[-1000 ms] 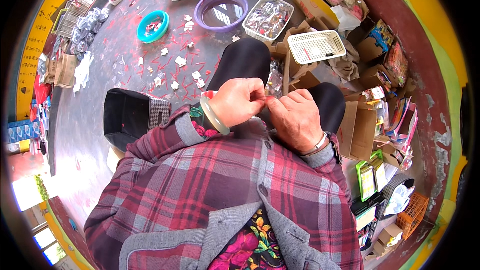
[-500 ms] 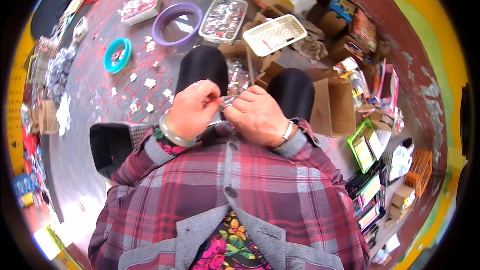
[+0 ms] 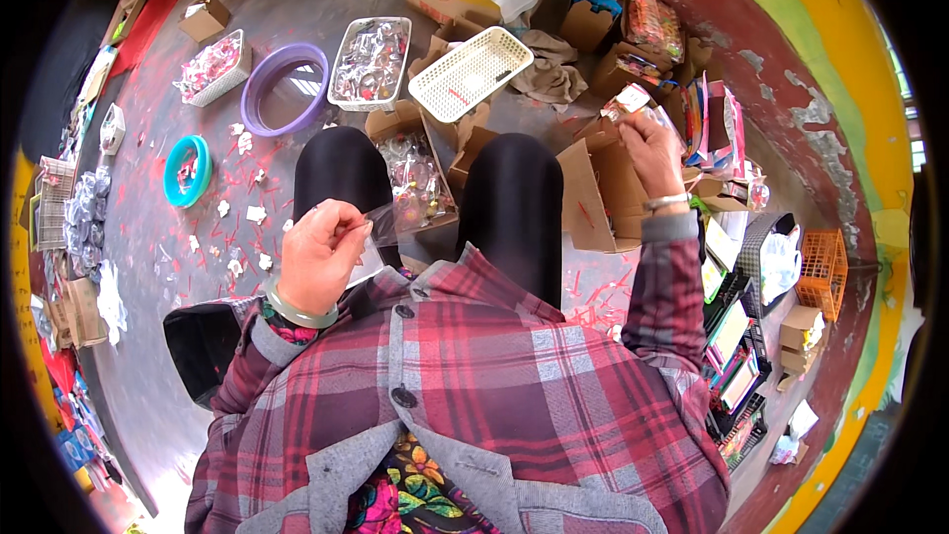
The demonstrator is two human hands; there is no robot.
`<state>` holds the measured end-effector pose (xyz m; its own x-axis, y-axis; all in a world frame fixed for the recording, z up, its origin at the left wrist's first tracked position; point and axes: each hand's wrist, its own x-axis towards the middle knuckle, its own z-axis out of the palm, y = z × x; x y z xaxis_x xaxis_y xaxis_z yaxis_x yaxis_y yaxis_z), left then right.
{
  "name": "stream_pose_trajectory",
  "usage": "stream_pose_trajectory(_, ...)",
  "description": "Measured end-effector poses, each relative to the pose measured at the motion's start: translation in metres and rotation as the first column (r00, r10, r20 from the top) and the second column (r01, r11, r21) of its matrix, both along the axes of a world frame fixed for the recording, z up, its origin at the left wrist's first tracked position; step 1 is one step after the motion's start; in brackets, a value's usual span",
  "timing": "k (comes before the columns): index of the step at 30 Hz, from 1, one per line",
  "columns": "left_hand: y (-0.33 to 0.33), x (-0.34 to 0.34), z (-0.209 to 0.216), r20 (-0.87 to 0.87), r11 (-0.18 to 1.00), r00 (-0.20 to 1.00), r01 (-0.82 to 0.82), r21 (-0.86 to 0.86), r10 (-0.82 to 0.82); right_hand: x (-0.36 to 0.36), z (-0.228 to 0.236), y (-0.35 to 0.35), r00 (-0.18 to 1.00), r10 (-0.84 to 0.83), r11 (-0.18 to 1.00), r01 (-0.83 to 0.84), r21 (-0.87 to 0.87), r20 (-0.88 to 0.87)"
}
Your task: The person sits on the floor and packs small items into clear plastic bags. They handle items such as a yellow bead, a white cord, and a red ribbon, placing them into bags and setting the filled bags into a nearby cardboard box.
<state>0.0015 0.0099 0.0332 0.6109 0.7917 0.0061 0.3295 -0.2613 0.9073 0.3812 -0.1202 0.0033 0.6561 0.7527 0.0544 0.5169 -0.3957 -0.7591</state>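
Observation:
My left hand [image 3: 321, 252] is closed on a small clear plastic bag [image 3: 372, 259] with a white lower part, held above my left thigh. Stretched out to the right, my right hand [image 3: 654, 153] has its fingers bent together beside a white-and-red packet [image 3: 629, 99] among the boxes. What those fingers grip, if anything, is too small to make out. Between my knees stands an open cardboard box [image 3: 447, 215] holding several clear-wrapped small items [image 3: 410, 168]. Below my right hand is another open cardboard box [image 3: 583, 200].
Ahead are a white basket of clear packets [image 3: 370, 61], a cream basket [image 3: 471, 74], a purple basin [image 3: 285, 89] and a turquoise bowl [image 3: 188, 170]. White pieces and red bits litter the floor. Black crates [image 3: 736, 376] and an orange crate [image 3: 822, 275] stand at right.
My hands were together over my lap at a small clear item. Now my right hand has moved far right to the boxes, while my left has stayed near my lap with the plastic bag.

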Motion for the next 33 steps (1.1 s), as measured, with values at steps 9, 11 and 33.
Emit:
stream_pose_trajectory(9,0.002,0.004,-0.004,0.031,0.997,0.997,0.073,-0.024,-0.073,0.104,-0.230,-0.017,0.836,0.548,0.519,-0.356,-0.777,-0.017)
stream_pose_trajectory(11,-0.003,0.001,-0.002,0.006,1.000,1.000,0.023,0.001,-0.023,0.045,-0.166,0.017,0.957,0.217,0.648,0.008,-0.762,0.194)
stream_pose_trajectory(33,0.000,-0.004,-0.001,-0.026,0.978,0.992,0.126,0.165,-0.123,0.070,-0.151,0.019,0.820,0.546,0.551,-0.200,-0.810,0.169)
